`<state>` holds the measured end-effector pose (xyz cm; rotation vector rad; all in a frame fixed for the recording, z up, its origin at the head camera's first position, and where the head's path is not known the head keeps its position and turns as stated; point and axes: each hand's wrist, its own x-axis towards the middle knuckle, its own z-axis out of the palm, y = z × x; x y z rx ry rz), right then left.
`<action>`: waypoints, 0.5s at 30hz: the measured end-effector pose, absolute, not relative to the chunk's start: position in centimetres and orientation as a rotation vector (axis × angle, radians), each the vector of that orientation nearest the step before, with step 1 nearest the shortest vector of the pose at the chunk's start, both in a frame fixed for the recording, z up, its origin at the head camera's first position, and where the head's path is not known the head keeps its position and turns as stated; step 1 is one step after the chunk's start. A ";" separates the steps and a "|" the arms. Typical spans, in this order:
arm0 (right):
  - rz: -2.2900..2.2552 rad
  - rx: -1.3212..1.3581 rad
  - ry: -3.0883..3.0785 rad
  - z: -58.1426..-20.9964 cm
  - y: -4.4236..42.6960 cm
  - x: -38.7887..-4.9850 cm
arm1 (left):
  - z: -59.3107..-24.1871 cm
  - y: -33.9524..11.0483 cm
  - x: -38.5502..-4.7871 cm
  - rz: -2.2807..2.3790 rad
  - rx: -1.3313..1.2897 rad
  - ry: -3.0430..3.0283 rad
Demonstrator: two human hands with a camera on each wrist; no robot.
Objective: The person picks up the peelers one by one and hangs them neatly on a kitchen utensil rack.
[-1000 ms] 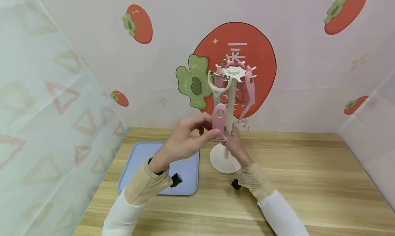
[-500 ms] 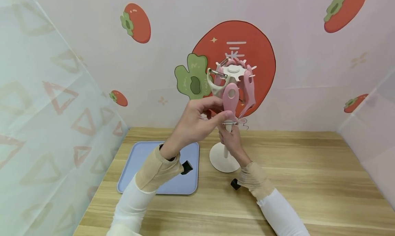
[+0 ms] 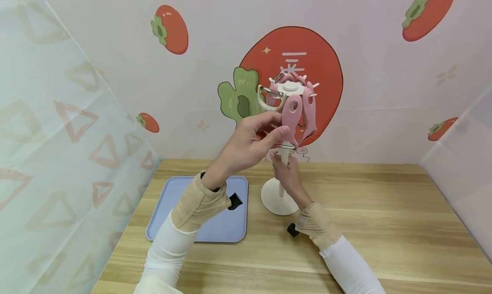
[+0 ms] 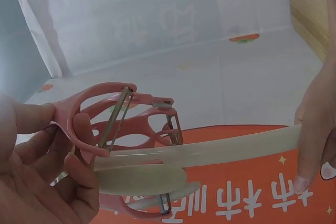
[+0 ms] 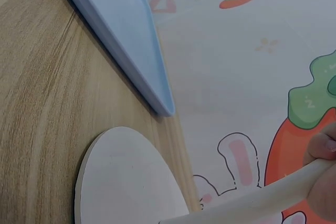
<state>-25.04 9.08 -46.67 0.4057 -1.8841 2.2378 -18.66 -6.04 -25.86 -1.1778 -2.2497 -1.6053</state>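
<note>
My left hand (image 3: 250, 144) pinches a pink Y-shaped peeler (image 3: 290, 122) between thumb and fingers, its holed handle up and its blade down. In the left wrist view, the same peeler (image 4: 100, 88) has its fork and metal blade turned toward the pole. The handle's top is just below the hooks of a white rack (image 3: 290, 87); whether it touches a hook cannot be told. My right hand (image 3: 289, 172) grips the rack's pole (image 5: 268, 195) below. On the rack hang a white peeler (image 3: 262, 101), blade up, and several pink tools, one pink peeler (image 3: 309, 114) at the right.
The rack's round white base (image 3: 278, 204) stands on the wooden table (image 3: 384, 225). A blue tray (image 3: 161, 217) lies left of it, under my left forearm. Behind is a patterned backdrop (image 3: 215, 38) with printed red fruit.
My left hand has lifted the pink peeler up and to the right, toward the rack's hooks. The right hand keeps its grip on the pole.
</note>
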 end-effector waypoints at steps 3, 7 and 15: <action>2.241 0.410 -1.870 -46.7 9.0 -25.1 | -25.8 -5.9 -18.7 -1.619 -1.158 -2.262; 2.243 0.421 -1.855 -46.7 9.0 -25.0 | -25.9 -5.8 -18.7 -1.643 -1.114 -2.286; 2.218 0.440 -1.864 -46.6 9.0 -25.0 | -25.9 -5.6 -18.8 -1.730 -1.061 -2.254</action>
